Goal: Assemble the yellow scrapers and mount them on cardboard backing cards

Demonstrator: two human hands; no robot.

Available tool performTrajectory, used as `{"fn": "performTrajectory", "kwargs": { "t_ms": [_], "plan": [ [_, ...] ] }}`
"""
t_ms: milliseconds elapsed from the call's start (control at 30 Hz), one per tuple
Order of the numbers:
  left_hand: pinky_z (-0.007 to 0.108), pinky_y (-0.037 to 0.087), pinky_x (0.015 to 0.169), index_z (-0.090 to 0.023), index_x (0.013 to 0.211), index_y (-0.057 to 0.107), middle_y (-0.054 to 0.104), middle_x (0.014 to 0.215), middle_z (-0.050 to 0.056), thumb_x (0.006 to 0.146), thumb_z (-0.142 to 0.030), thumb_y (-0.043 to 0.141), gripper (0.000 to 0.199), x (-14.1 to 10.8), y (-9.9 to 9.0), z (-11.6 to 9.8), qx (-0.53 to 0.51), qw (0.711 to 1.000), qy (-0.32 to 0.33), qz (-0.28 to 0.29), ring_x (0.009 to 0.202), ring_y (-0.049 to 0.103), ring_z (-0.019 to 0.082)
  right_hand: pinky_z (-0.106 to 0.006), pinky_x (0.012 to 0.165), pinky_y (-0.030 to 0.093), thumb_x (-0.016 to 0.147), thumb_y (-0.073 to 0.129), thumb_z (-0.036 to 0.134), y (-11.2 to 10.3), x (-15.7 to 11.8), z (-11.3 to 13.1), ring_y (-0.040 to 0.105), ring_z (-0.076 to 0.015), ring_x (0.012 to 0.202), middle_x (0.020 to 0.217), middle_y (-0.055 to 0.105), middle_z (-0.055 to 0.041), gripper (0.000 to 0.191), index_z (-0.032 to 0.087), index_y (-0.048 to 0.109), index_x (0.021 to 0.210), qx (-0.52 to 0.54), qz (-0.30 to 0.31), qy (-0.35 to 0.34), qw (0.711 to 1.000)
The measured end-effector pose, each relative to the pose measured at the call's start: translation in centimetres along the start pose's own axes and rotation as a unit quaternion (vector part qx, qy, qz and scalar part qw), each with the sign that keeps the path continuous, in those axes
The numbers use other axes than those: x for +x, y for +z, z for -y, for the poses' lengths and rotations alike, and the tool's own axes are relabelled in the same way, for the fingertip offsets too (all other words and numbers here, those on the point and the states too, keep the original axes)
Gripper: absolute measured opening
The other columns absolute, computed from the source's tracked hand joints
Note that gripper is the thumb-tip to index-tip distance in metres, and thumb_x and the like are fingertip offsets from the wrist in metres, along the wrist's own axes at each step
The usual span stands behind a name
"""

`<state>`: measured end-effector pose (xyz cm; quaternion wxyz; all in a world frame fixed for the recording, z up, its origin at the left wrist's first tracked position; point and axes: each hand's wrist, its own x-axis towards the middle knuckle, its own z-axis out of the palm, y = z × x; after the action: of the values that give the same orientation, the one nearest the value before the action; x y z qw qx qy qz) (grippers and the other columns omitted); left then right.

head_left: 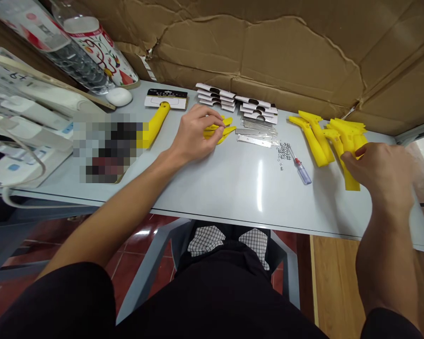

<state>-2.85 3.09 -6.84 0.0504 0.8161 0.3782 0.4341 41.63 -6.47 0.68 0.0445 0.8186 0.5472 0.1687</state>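
Observation:
My left hand (197,134) is over a small group of yellow plastic pieces (227,133), thumb and fingers curled round one of them; the grip is partly hidden. To its right lie flat metal blades (257,140), a heap of small screws or nuts (284,151) and a screwdriver (301,170) with a clear handle. My right hand (383,169) is at the right end, thumb and index finger closed on a yellow plastic handle (349,176) in a cluster of such handles. Two more yellow handles (314,141) lie left of that cluster.
Folded black-and-white cards (256,109) stand in two rows at the back, beside a carded yellow tool (159,121). A blurred patch (109,150), white boxes (31,113), a computer mouse (119,96) and bottles (92,47) are left. Cardboard (268,47) lines the rear edge.

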Motion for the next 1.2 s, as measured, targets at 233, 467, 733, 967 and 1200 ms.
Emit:
{"fn": "performTrajectory", "kwargs": {
  "t_ms": [233,467,733,967,1200],
  "plan": [
    [0.049,0.057,0.107,-0.024,0.092,0.079,0.080,0.105,0.009,0.092,-0.030,0.072,0.010,-0.3,0.3,-2.4,-0.086,0.994,-0.067,0.014,0.107,0.073,0.029,-0.040,0.064,0.034,0.089,0.065,0.041,-6.4,-7.1,6.7,0.068,-0.0305,0.076,0.086,0.081,-0.0139,0.029,0.017,0.081,0.098,0.091,-0.006,-0.089,0.992],
    [0.040,0.068,0.082,-0.016,0.114,0.074,0.081,0.108,0.012,0.096,-0.041,0.076,0.031,-0.6,0.9,-6.3,-0.380,0.855,-0.311,0.166,0.082,0.083,0.023,-0.039,0.061,0.030,0.100,0.053,0.033,-6.0,-12.9,15.8,0.071,-0.0281,0.070,0.089,0.080,-0.0179,0.032,0.011,0.077,0.102,0.166,0.124,-0.219,0.954],
    [0.040,0.066,0.093,-0.013,0.127,0.070,0.083,0.095,0.010,0.082,-0.017,0.089,0.049,-1.0,1.3,-6.8,-0.455,0.769,-0.401,0.201,0.084,0.083,0.022,-0.045,0.065,0.047,0.097,0.060,0.045,-3.5,-12.2,16.4,0.073,-0.0320,0.073,0.081,0.078,-0.0139,0.026,0.022,0.072,0.093,0.295,0.128,-0.213,0.923],
    [0.043,0.066,0.100,-0.014,0.121,0.072,0.082,0.099,0.008,0.082,-0.009,0.087,0.041,-1.2,1.9,-7.0,-0.487,0.751,-0.427,0.127,0.087,0.083,0.021,-0.046,0.072,0.056,0.094,0.070,0.059,-2.8,-11.8,15.3,0.075,-0.0284,0.067,0.070,0.077,-0.0039,0.032,0.028,0.068,0.091,0.451,0.189,-0.205,0.848],
    [0.049,0.069,0.100,-0.015,0.116,0.071,0.084,0.105,0.012,0.087,-0.003,0.080,0.033,0.3,2.9,-5.6,-0.561,0.654,-0.497,0.100,0.097,0.084,0.028,-0.042,0.078,0.055,0.102,0.065,0.047,-5.9,-2.9,10.8,0.072,-0.0235,0.062,0.062,0.072,-0.0031,0.030,0.024,0.070,0.083,0.388,0.056,-0.254,0.884]
  ]
}}
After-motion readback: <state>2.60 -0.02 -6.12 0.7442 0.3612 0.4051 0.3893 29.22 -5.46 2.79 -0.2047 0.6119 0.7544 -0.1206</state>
